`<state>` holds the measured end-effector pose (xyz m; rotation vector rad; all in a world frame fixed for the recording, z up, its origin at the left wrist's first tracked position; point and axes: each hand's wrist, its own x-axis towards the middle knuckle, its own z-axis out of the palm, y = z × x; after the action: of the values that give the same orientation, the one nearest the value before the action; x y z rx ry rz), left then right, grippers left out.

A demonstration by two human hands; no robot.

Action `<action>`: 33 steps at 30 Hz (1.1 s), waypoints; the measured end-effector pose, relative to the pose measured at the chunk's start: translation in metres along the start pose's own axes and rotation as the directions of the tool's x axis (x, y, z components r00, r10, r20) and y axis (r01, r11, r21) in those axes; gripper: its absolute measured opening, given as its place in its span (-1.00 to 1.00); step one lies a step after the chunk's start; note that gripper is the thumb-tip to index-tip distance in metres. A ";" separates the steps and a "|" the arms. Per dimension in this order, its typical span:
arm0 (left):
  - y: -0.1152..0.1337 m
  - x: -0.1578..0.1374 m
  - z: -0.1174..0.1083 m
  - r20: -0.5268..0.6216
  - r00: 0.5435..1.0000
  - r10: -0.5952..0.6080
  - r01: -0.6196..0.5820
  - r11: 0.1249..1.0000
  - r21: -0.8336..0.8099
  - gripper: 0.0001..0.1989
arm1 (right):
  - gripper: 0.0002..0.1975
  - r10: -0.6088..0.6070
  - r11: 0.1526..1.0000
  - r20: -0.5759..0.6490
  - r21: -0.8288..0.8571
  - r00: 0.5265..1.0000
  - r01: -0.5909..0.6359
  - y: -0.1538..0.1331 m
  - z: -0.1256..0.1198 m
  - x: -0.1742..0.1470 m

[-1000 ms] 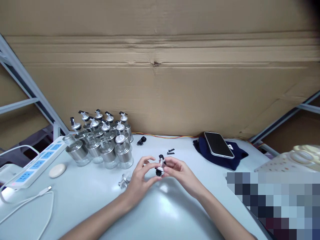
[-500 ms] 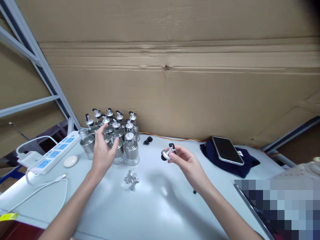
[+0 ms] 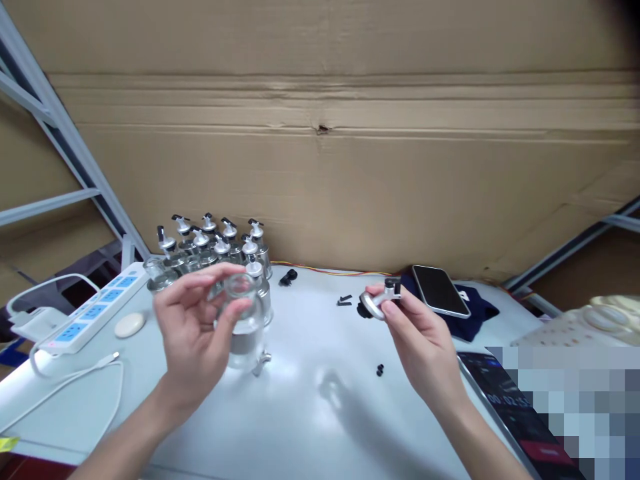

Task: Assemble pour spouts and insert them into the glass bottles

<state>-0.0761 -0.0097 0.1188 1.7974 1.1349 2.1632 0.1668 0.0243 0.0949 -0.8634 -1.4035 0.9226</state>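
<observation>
My left hand (image 3: 193, 337) is closed around the neck of a glass bottle (image 3: 246, 337) with a metal band on its lower body; its mouth has no stopper. Between the thumb and fingers of my right hand (image 3: 423, 337) is a silver pour spout (image 3: 376, 301) with a black lever and a black underside, tilted in the grip. Bottle and spout are well apart. Behind my left hand stand several similar bottles (image 3: 264, 293), most topped with silver spouts. Partly hidden by the held bottle, small silver metal parts (image 3: 265, 359) lie on the table.
Small black pieces (image 3: 380, 369) and thin black levers (image 3: 345, 301) lie mid-table, with another black part (image 3: 289, 277) farther back. A power strip (image 3: 95, 313), white round object (image 3: 130, 325) and cable are left. A phone (image 3: 441, 291) on dark cloth and a tablet-like screen (image 3: 510, 400) are right.
My left hand has taken hold of the open bottle and brought it toward me, away from the group. My right hand with the pour spout has shifted right, and the view has turned slightly.
</observation>
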 end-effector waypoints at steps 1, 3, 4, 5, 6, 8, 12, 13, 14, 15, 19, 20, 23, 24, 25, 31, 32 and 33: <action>0.004 -0.005 0.008 0.061 0.996 -0.061 0.065 0.996 -0.064 -0.68 | -0.78 -0.015 1.000 0.011 0.000 1.000 0.015 -0.003 0.001 -0.002; 0.004 -0.022 0.023 0.200 0.965 -0.167 0.210 0.954 -0.213 -0.71 | -0.80 -0.036 0.999 0.039 0.012 0.999 0.036 -0.008 0.004 -0.007; 0.002 -0.032 0.031 0.262 0.944 -0.199 0.272 0.920 -0.283 -0.72 | -0.80 -0.041 0.999 0.054 0.020 0.998 0.040 -0.010 0.006 -0.009; -0.002 -0.043 0.038 0.318 0.923 -0.217 0.324 0.885 -0.336 -0.72 | -0.81 -0.045 0.999 0.068 0.027 0.997 0.044 -0.011 0.007 -0.011; -0.006 -0.053 0.045 0.366 0.902 -0.229 0.367 0.854 -0.369 -0.71 | -0.80 -0.049 0.998 0.082 0.033 0.995 0.047 -0.012 0.009 -0.012; -0.012 -0.069 0.055 0.424 0.874 -0.237 0.417 0.812 -0.407 -0.67 | -0.79 -0.055 0.998 0.119 0.034 0.991 0.052 -0.012 0.011 -0.014; -0.016 -0.080 0.066 0.438 0.864 -0.249 0.450 0.773 -0.447 -0.51 | -0.79 -0.060 0.997 0.196 -0.026 0.979 0.067 -0.011 0.012 -0.017; -0.016 -0.081 0.067 0.442 0.861 -0.253 0.457 0.766 -0.452 -0.47 | -0.80 -0.062 0.996 0.208 -0.049 0.976 0.074 -0.010 0.012 -0.018; -0.016 -0.080 0.067 0.453 0.855 -0.254 0.465 0.762 -0.450 -0.43 | -0.80 -0.064 0.994 0.225 -0.074 0.972 0.082 -0.009 0.011 -0.018; -0.017 -0.080 0.067 0.467 0.848 -0.250 0.468 0.765 -0.441 -0.40 | -0.81 -0.065 0.991 0.248 -0.099 0.966 0.092 -0.008 0.011 -0.019; -0.021 -0.077 0.065 0.513 0.846 -0.146 0.365 0.860 -0.357 -0.48 | -0.86 -0.070 0.973 0.357 -0.183 0.931 0.143 -0.005 0.007 -0.018; -0.022 -0.076 0.065 0.509 0.855 -0.096 0.304 0.889 -0.343 -0.52 | -0.86 -0.078 0.967 0.374 -0.197 0.924 0.162 -0.005 0.006 -0.018; -0.026 -0.074 0.065 0.465 0.885 0.031 0.142 0.933 -0.332 -0.59 | -0.88 -0.109 0.947 0.408 -0.234 0.906 0.219 -0.008 0.004 -0.017; -0.028 -0.074 0.066 0.444 0.894 0.055 0.110 0.935 -0.336 -0.60 | -0.89 -0.111 0.940 0.424 -0.249 0.899 0.234 -0.009 0.003 -0.017; -0.028 -0.074 0.066 0.429 0.901 0.071 0.089 0.935 -0.343 -0.62 | -0.89 -0.110 0.931 0.439 -0.267 0.892 0.247 -0.010 0.003 -0.017; -0.031 -0.075 0.067 0.425 0.900 0.094 0.073 0.930 -0.361 -0.71 | -0.86 -0.139 0.894 0.471 -0.318 0.871 0.315 -0.013 0.003 -0.019; -0.032 -0.075 0.067 0.422 0.902 0.092 0.073 0.931 -0.359 -0.72 | -0.86 -0.140 0.893 0.473 -0.319 0.870 0.317 -0.013 0.003 -0.020; -0.033 -0.075 0.067 0.416 0.905 0.093 0.069 0.931 -0.358 -0.73 | -0.86 -0.138 0.892 0.476 -0.321 0.869 0.318 -0.013 0.003 -0.020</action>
<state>-0.0064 0.0060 0.0404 1.9572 0.5767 1.7052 0.1644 0.0008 0.0981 -0.7732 -2.0950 0.6809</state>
